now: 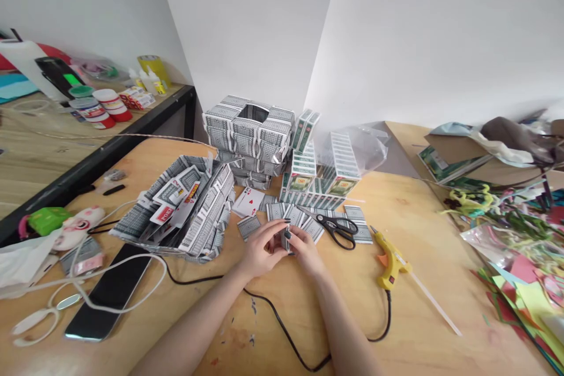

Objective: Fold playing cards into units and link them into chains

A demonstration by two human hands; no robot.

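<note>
At the frame's centre, your left hand [259, 252] and right hand [306, 249] both pinch one small folded card [286, 239], held on edge between them; the scissors [338, 228] lie just to its right.

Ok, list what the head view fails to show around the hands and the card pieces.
- The folded card: mostly covered by the left hand and right hand; its face can't be read.
- Inside of the card box: the opening is dark.
- Print on the card packs: too small.
- Glue gun cord: runs off the bottom edge.
- Paper scraps: cut off by the right edge.
</note>
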